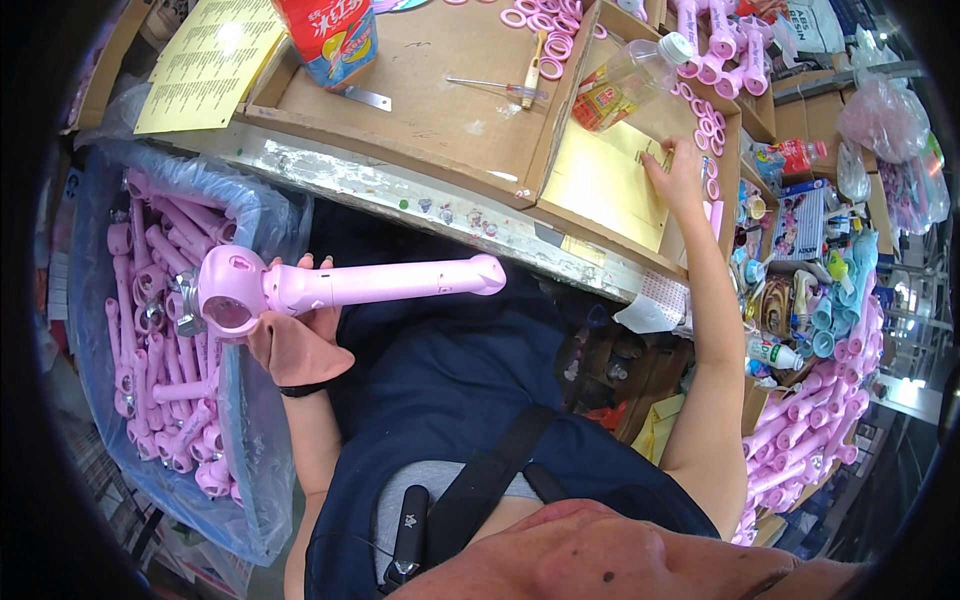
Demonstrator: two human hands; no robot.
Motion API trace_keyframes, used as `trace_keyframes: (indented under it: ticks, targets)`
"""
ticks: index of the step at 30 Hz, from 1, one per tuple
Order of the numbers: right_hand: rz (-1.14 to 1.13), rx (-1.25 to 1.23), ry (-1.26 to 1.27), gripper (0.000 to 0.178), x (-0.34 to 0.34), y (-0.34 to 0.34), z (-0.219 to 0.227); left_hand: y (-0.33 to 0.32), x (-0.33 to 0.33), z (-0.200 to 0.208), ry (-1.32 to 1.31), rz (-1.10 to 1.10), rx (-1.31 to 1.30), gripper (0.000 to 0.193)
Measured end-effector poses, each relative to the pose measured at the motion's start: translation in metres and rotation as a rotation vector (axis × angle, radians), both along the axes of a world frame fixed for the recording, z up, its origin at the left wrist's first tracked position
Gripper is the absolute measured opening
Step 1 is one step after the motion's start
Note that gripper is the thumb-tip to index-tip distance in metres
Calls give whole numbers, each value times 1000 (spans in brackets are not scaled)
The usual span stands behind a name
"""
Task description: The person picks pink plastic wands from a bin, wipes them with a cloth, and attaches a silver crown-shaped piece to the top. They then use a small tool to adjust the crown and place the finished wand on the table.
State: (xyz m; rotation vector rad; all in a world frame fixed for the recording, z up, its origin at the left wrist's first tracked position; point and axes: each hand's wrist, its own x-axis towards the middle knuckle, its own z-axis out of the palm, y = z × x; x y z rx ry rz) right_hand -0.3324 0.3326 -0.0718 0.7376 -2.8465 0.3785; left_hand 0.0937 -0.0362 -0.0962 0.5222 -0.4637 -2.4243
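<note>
My left hand [300, 335], partly covered by a salmon-coloured cloth with a dark band at the wrist, is closed around a pink plastic wand-shaped housing [400, 281]. Its long handle points right, and its rounded head with a round opening lies to the left. A metal part shows beside the head. Over at the right, my right hand [680, 180] rests on yellow printed sheets [600, 185] in a cardboard tray, thumb and fingertips bent close together. Whatever sits between these fingertips is too small to make out. Several pink rings [708, 125] lie just beyond that hand.
A blue plastic-lined bin [262, 440] of pink housings stands at left. On the bench, a cardboard tray [430, 130] holds a screwdriver [490, 86], a brush and a red drink package [330, 45]. A clear bottle [630, 80] leans beside the sheets. More pink housings [800, 430] are piled at right.
</note>
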Motion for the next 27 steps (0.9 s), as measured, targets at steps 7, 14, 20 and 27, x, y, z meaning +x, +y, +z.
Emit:
trace_keyframes:
  ticks: [7,14,20,27]
  targets:
    - [83,89,97,43,8,-3,3,0,-1,-3,52,-18,-39,77]
    - [119,99,125,39,15,-5,8,0,0,-1,62,-4,46,75]
    - [148,167,116,37,20,-8,12,0,-1,-1,117,-31,35,76]
    - [190,184,131,36,22,-7,12,0,2,-2,87,-4,57,76]
